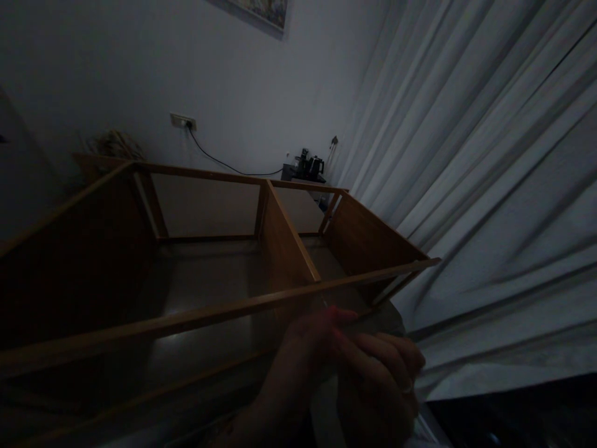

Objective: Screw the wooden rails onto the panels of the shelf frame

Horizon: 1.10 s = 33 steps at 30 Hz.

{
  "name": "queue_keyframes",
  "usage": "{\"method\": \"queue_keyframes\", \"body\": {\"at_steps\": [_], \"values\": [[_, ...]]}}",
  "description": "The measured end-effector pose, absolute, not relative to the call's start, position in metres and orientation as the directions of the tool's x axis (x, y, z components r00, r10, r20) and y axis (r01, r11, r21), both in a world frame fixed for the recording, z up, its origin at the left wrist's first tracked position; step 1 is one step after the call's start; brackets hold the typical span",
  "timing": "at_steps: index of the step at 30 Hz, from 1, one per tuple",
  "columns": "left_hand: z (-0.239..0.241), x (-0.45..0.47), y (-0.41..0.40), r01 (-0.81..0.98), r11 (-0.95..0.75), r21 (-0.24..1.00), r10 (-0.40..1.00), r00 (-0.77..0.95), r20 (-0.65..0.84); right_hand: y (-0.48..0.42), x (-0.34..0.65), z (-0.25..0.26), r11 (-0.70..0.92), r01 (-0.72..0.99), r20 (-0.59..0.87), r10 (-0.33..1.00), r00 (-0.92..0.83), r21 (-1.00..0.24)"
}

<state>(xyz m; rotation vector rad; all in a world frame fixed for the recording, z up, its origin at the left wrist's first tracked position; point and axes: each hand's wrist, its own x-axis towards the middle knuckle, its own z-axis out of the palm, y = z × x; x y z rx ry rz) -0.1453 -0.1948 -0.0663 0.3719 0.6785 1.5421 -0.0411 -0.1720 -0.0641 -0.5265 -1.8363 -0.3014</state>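
Two curled hands, left and right, contents unclear, hover beside the wooden frame's near edge; likely stiff, heavy: hold corners.

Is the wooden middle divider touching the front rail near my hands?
Touching: the head view shows the near end of the middle divider meeting the front rail with no gap.

The wooden frame and divider panel are orange-brown, the wall bluish grey, the curtain pale grey with darker streaks; near the dark stand's right edge, the kettle is black.
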Motion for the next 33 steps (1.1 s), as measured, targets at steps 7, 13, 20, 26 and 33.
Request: {"method": "queue_keyframes", "body": {"at_steps": [7,13,20,26,33], "values": [[-0.048,-0.144,-0.205,-0.860,0.086,0.502,0.970,-0.043,-0.241,-0.169,-0.044,-0.060,0.868,0.474,0.938,0.275,-0.212,-0.148],[-0.057,-0.139,-0.200,-0.915,0.052,0.400,0.957,-0.069,-0.283,-0.161,-0.033,-0.062,0.924,0.374,0.911,0.225,-0.346,-0.087],[-0.046,-0.138,-0.201,-0.904,0.057,0.424,0.942,-0.092,-0.324,-0.162,-0.029,-0.061,0.888,0.459,0.949,0.148,-0.278,-0.004],[-0.046,-0.137,-0.199,-0.899,0.065,0.434,0.947,-0.081,-0.310,-0.170,-0.040,-0.053,0.842,0.518,0.894,0.340,-0.293,-0.151],[-0.050,-0.138,-0.195,-0.891,0.024,0.454,0.960,-0.106,-0.258,-0.171,-0.050,-0.056,0.801,0.376,0.753,0.582,-0.307,-0.466]]}}
